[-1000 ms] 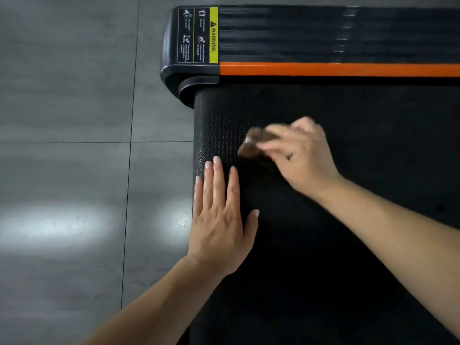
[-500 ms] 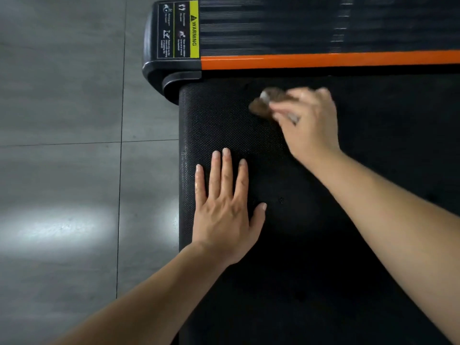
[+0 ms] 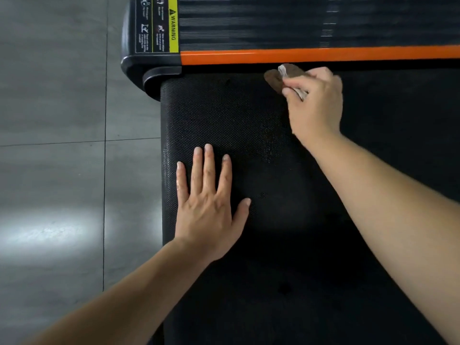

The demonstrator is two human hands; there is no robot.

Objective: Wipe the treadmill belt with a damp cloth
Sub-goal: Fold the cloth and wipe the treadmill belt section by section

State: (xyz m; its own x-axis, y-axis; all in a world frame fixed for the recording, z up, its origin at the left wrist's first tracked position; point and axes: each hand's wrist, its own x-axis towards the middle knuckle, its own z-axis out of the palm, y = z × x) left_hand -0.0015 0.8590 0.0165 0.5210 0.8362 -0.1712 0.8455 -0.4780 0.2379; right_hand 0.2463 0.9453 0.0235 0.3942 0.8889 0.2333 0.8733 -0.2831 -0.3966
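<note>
The black textured treadmill belt (image 3: 249,125) fills the middle and right of the view. My right hand (image 3: 315,103) presses a small bunched brown cloth (image 3: 276,79) onto the belt at its far edge, just below the orange strip (image 3: 311,55). Most of the cloth is hidden under my fingers. My left hand (image 3: 209,202) lies flat on the belt near its left end, palm down, fingers spread and holding nothing.
The treadmill's black side rail (image 3: 249,23) with a yellow warning label (image 3: 173,23) runs along the top. A rounded black end cap (image 3: 139,68) sits at the belt's corner. Grey tiled floor (image 3: 54,120) lies to the left.
My right hand has slid the cloth away from me across the belt, up to the edge by the orange strip. The left hand has stayed flat on the belt.
</note>
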